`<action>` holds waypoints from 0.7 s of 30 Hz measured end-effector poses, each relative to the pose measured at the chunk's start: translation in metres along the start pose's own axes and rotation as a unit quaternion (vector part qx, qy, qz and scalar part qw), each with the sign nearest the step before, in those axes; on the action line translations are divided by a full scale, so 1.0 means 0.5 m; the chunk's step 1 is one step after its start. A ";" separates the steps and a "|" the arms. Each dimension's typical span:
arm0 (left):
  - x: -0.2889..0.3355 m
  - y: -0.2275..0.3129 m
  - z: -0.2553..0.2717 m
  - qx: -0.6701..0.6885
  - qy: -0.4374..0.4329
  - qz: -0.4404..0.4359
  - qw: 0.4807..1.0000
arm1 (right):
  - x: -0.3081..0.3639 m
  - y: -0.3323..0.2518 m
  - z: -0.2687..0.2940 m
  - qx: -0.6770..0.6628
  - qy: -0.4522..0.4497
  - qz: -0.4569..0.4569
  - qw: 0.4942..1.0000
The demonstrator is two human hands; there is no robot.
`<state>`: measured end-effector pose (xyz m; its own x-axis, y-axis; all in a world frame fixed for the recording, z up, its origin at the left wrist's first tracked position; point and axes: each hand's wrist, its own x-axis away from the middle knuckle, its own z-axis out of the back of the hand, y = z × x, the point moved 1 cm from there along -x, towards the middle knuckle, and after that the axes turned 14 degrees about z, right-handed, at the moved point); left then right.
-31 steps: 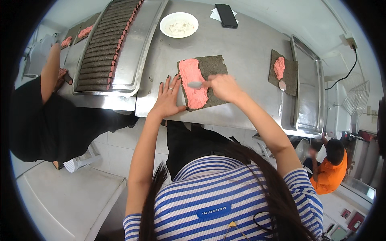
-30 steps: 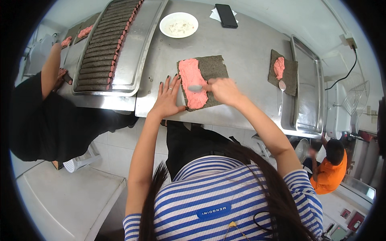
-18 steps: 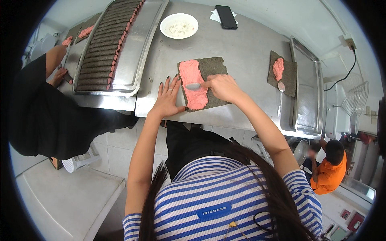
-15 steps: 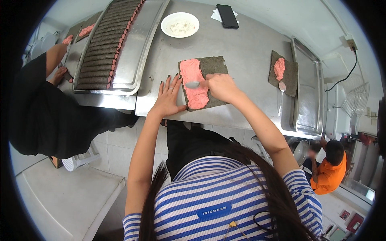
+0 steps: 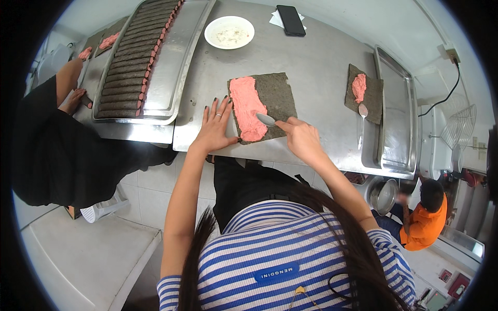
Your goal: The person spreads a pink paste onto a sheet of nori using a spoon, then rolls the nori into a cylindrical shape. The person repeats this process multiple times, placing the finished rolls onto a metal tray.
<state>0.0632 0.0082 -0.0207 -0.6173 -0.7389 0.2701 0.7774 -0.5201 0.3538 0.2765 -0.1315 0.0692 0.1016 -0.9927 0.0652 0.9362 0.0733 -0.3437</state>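
A dark green seaweed sheet lies flat on the metal table in front of me. Pink paste covers its left part in a thick upright band. My right hand grips a metal spoon by the handle, and the bowl of the spoon touches the paste's right edge. Along the sheet's left edge my left hand rests with its fingers spread, the thumb at the lower left corner.
At left, a metal tray holds many seaweed rolls; beside it a co-worker's hand handles another roll. A white bowl and phone sit far off. Rightward lie another pasted sheet, a spoon and a tray.
My right hand has moved down and to the right with the spoon, uncovering more of the sheet. The spoon has turned to point up-left. My left hand stays nearly in place.
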 end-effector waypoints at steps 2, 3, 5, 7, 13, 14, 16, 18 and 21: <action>0.001 0.000 0.000 0.004 0.000 0.003 1.000 | 0.016 -0.010 -0.026 0.015 -0.003 -0.062 0.998; 0.000 0.000 0.000 0.005 0.002 0.001 1.000 | 0.023 -0.017 -0.044 0.023 0.014 -0.049 0.998; 0.001 0.000 0.000 0.005 0.006 -0.001 1.000 | 0.035 -0.036 -0.090 0.036 0.048 -0.024 0.998; 0.001 0.002 0.001 0.006 0.004 -0.002 1.000 | 0.033 -0.058 -0.114 0.061 0.069 0.003 0.996; 0.002 0.003 0.003 0.005 0.002 -0.002 1.000 | 0.012 -0.072 -0.095 0.070 0.015 0.075 0.995; 0.004 0.001 0.003 0.006 0.002 -0.002 1.000 | 0.004 -0.062 -0.070 0.067 0.010 0.109 0.992; 0.004 -0.002 0.002 0.003 0.006 -0.002 1.000 | -0.017 -0.024 -0.013 0.062 0.002 0.172 0.983; 0.002 0.001 0.000 0.004 0.006 -0.003 1.000 | -0.043 0.005 0.017 0.080 -0.005 0.232 0.969; 0.001 -0.001 0.004 0.005 0.003 0.000 1.000 | -0.086 0.021 0.019 0.119 -0.029 0.311 0.943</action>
<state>0.0623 0.0087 -0.0189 -0.6162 -0.7416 0.2651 0.7763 -0.5153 0.3630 0.2850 -0.0872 0.0717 0.6674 -0.7442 -0.0264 0.7377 0.6656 -0.1132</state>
